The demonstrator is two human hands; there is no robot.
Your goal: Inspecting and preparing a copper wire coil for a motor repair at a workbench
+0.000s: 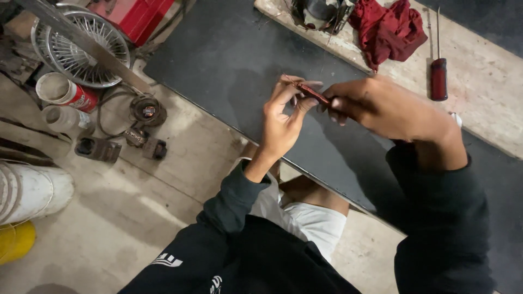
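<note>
My left hand (283, 117) and my right hand (381, 106) meet over a dark rubber mat (229, 60). Between their fingertips they pinch a small, thin reddish-brown strip (311, 92), tilted down toward the right. The left thumb and fingers close on its upper left end, the right fingers on its lower right end. Both arms wear dark long sleeves. A screwdriver with a dark red handle (438, 76) lies on the pale board (490, 81) to the right, apart from both hands.
A crumpled red cloth (389, 30) and a dark metal part (318, 13) lie at the top. On the concrete floor at left sit a wire fan guard (81, 49), a red-and-white can (65, 91), small motor parts (147, 111), a white bucket (32, 190), a yellow object (15, 239).
</note>
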